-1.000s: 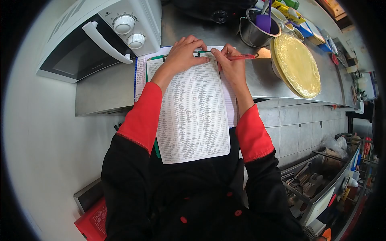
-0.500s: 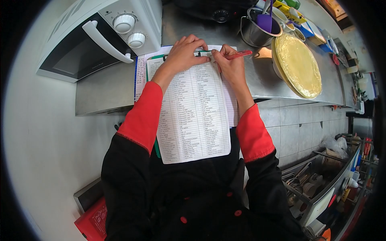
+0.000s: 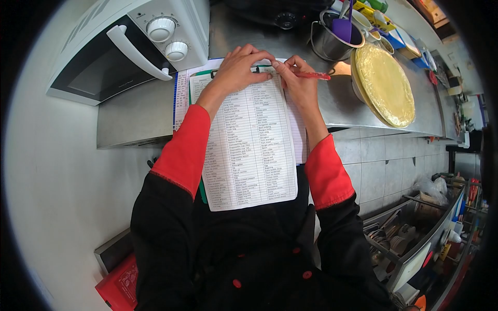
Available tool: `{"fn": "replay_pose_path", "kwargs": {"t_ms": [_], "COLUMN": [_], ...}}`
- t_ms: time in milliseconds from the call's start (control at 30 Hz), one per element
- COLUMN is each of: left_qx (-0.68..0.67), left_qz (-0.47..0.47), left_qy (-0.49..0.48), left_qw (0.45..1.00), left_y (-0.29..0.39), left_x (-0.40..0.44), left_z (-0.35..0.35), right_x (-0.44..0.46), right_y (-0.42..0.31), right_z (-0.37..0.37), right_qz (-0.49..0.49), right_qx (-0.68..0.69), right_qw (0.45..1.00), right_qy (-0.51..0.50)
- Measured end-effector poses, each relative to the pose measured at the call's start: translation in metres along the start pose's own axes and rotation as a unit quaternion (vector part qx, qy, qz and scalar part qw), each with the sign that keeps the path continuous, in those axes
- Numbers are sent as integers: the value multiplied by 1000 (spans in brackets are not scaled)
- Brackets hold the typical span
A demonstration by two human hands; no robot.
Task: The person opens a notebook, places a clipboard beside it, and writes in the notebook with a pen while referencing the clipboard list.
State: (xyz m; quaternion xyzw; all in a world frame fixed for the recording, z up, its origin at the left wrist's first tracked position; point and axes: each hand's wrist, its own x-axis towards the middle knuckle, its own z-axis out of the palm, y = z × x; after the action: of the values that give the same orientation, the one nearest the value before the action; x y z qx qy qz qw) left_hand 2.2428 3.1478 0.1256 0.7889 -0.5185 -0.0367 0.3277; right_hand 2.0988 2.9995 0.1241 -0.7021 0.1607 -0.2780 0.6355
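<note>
A printed list [image 3: 249, 145], with rows of small text in columns, lies on a green clipboard [image 3: 203, 193] that juts over the counter's front edge towards me. My left hand [image 3: 239, 68] rests across the clipboard's top by the dark metal clip [image 3: 256, 69], thumb and index finger apart, the index fingertip meeting my right fingertips. At the sheet's upper right corner is my right hand [image 3: 301, 85], closed around a red pen [image 3: 315, 75] whose end sticks out to the right. The pen's tip is hidden by the fingers. Other written sheets [image 3: 181, 98] lie beneath the clipboard.
A white microwave [image 3: 111, 57] stands at the left of the steel counter [image 3: 132, 122]. To the right are a metal pail [image 3: 324, 44] with a purple utensil [image 3: 341, 28] and a plastic-wrapped yellow disc [image 3: 385, 83]. Lower right, a basin [image 3: 430, 236] holds dishes.
My right hand has tilted slightly, and the pen's outer end has dropped a little and moved right. The left index finger has stretched to my right fingertips. The clipboard has stayed put.
</note>
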Motion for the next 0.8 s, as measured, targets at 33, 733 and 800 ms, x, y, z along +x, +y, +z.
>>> {"fn": "replay_pose_path", "kwargs": {"t_ms": [33, 733, 800], "left_qx": [6, 23, 28], "left_qz": [4, 3, 0], "left_qy": [-4, -4, -9], "left_qw": [1000, 1000, 1000], "left_y": [0, -1, 1], "left_x": [0, -3, -2], "left_z": [0, 2, 0], "right_x": [0, 1, 1], "right_y": [-2, 2, 3], "right_z": [0, -1, -1], "right_qz": [0, -9, -10], "right_qx": [-1, 16, 20], "right_qw": [1000, 1000, 1000], "right_qy": [2, -2, -6]}}
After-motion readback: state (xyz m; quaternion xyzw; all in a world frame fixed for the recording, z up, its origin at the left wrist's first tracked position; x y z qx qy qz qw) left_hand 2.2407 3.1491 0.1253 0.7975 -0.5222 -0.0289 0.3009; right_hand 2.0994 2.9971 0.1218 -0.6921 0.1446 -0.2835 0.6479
